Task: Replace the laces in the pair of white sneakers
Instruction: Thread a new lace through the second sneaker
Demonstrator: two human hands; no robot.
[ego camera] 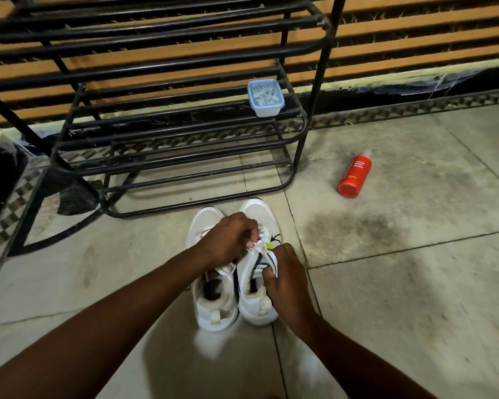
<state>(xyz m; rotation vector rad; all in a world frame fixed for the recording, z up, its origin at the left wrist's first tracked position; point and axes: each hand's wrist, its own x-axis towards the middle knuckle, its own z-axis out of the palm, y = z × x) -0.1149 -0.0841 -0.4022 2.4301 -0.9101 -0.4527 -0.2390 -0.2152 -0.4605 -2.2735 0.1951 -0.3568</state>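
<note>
White flat lace (256,245) pinched tight in my left hand (230,237), white fabric sneaker (259,212) right beneath those fingers (249,229); my right hand (288,283) curls round its tongue (260,266). I'd say lacing's underway; next, a steady pull through an eyelet.

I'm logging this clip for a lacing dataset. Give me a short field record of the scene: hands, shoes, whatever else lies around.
left hand: pinches the white lace above the right sneaker
right hand: grips the right sneaker at its tongue
left sneaker: beside the right one, on the tiled floor
toes: point toward the black rack
other: red bottle lying on the floor; pale blue tub on a rack shelf
</note>
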